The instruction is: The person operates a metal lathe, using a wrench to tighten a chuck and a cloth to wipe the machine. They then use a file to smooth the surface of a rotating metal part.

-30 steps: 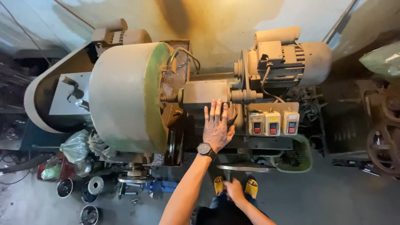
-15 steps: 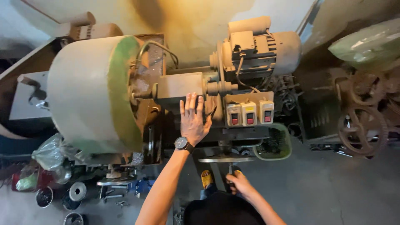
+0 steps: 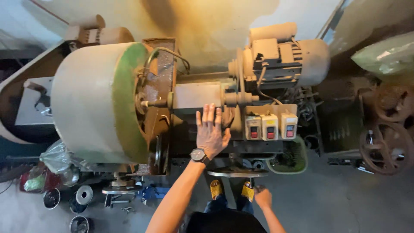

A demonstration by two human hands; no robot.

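Seen from above: one big machine (image 3: 202,99) against a wall. Left hand (image 3: 211,131) flat on the machine body, fingers spread and straight, palm down, gripping nothing; one wristwatch (image 3: 199,155) on that wrist. At 3 o'clock from the hand, just beside it, three switch boxes (image 3: 271,126) in a row, each pale with a dark and a red button. At 1 o'clock, one electric motor (image 3: 284,60), ribbed and dusty, with one cable running down toward the switches. At 9 o'clock, one large flywheel (image 3: 97,101), pale on its face with a green rim. At 12 o'clock from the hand, one pale rectangular block (image 3: 196,96) with a shaft through it.

Right hand (image 3: 263,197) low at 5 o'clock, well apart from the left, down beside the leg; fingers curled, whether closed around anything cannot be told. Two yellow shoes (image 3: 231,190) between the arms, just below one round metal plate (image 3: 236,173). One green basket (image 3: 288,159) at 4 o'clock from the left hand, under the switch boxes.

Far at 3 o'clock, two rusty spoked wheels (image 3: 387,144). At 8 o'clock on the floor, three small round tins (image 3: 69,203) and one crumpled plastic bag (image 3: 58,157).
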